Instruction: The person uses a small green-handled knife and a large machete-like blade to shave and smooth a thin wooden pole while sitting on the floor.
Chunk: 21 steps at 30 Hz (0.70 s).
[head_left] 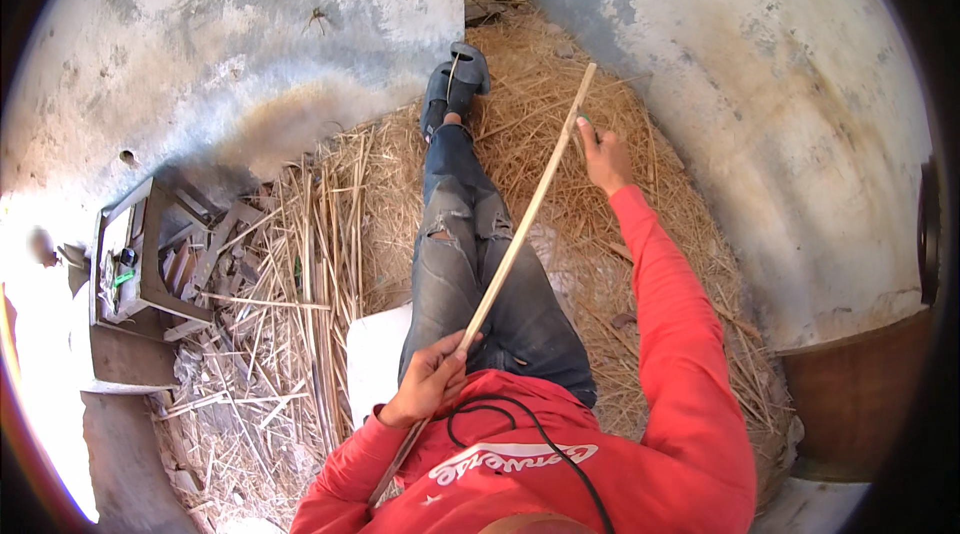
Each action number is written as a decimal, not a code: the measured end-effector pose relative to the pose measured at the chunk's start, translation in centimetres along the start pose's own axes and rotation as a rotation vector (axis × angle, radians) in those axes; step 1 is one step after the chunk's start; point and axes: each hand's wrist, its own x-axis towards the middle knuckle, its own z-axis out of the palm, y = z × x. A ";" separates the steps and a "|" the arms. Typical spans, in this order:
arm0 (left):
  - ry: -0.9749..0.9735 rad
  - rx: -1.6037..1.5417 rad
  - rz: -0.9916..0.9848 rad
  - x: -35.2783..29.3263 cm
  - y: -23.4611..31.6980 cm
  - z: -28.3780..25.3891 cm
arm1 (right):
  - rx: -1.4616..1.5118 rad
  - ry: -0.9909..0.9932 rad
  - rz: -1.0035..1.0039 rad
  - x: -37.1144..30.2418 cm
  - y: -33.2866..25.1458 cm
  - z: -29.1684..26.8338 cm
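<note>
A long pale bamboo strip (530, 209) runs slantwise across my outstretched legs, from my lap up to the far right. My left hand (430, 379) is closed round its lower part, close to my waist. The strip's tail passes on below that hand, along my left forearm. Farther out, my right hand (606, 159) pinches the strip a little below its far tip, arm stretched forward. A small dark green bit shows at those fingertips, too small to name.
Loose bamboo strips (325, 244) lie piled left of my legs. A wooden stool (150, 249) lies tipped near the left wall, holding a small green item (123, 278). Straw and shavings (530, 64) cover the floor. Stained walls (770, 114) meet ahead.
</note>
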 end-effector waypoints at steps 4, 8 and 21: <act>0.028 -0.027 0.033 0.9 1.1 -0.3 | 0.079 -0.178 -0.254 -8.2 -7.1 1.8; 0.055 0.028 0.164 3.5 2.0 0.0 | 0.069 -0.298 -0.486 -15.5 -11.7 3.1; 0.138 0.051 0.021 1.7 1.4 1.1 | -0.095 -0.102 -0.151 -3.4 -5.8 3.6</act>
